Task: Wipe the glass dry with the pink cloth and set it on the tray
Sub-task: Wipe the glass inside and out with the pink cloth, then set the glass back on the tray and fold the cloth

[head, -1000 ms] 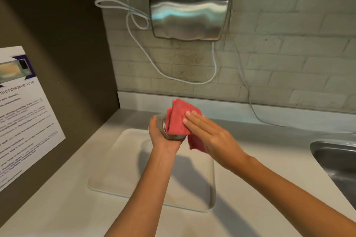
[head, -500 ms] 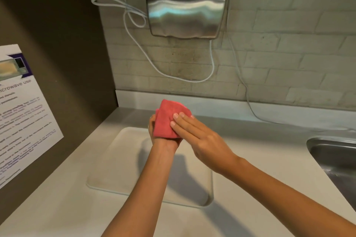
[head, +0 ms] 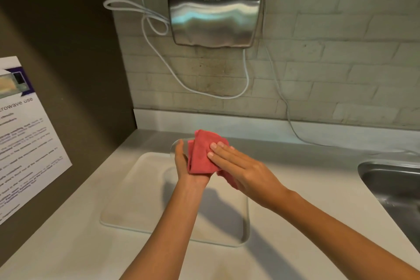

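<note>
- now left hand [head: 184, 166] grips glass [head: 176, 146]; right hand [head: 241, 169] lies flat on cloth [head: 201, 154].
- rub around the grip, above tray [head: 136, 188].

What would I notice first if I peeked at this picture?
The bright pink cloth, right in the middle, pressed by the right hand against a glass held in the left hand above a white tray. Above them, a shiny metal hand dryer hangs on the brick wall.

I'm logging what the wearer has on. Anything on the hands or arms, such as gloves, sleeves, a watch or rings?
Nothing visible: the left hand and right hand are bare, without gloves, and both forearms are bare as far as the frame shows. No watch, bracelet or ring is visible.
</note>
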### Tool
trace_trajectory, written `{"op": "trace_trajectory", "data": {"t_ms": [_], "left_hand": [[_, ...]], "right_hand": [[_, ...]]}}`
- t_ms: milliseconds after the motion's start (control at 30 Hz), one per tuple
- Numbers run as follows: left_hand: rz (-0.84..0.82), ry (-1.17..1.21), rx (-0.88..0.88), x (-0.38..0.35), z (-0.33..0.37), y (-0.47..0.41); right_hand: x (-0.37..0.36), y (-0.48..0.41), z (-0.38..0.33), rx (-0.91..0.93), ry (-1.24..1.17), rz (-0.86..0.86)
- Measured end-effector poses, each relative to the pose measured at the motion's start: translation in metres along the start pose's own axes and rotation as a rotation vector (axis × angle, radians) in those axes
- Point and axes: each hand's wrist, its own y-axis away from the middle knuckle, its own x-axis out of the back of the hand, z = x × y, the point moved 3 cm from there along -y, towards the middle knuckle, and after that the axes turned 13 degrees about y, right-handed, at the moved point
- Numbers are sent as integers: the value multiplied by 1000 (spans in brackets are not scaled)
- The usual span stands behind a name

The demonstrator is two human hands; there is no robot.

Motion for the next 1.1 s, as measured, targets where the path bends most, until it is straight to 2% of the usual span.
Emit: {"op": "trace_trajectory", "data": {"t_ms": [133, 267, 367, 467, 533, 600, 667, 767, 933, 1000, 1100], "left_hand": [[26, -60, 29, -4, -2, 2], [-60, -234, 11, -5, -9, 11], [-85, -309, 14, -5, -13, 12], [-17, -314, 36, -6, -12, 11], [-13, -325, 36, -6, -10, 13], [-36, -313, 49, -5, -8, 16], [-43, -296, 71, -3, -7, 19], [45, -274, 88, 2, -6, 19], [106, -367, 3, 6, -2, 20], [122, -434, -31, 10, 3, 21], [110, -607, -128, 17, 9, 24]], "right_hand": [[12, -13, 4, -244, -303, 22], [26, -37, 4, -364, -534, -120], [24, -51, 9, -450, -555, -178], [21, -57, 17, -586, -534, -138], [21, -53, 12, -578, -553, -129], [18, -45, 2, -457, -591, -170], [15, -36, 0, -411, -617, -206], [12, -28, 12, -625, -737, -97], [4, -9, 25, -1081, -1358, 205], [1, 1, 31, -1215, -1496, 233], [-3, 17, 37, -1307, -1561, 230]]}}
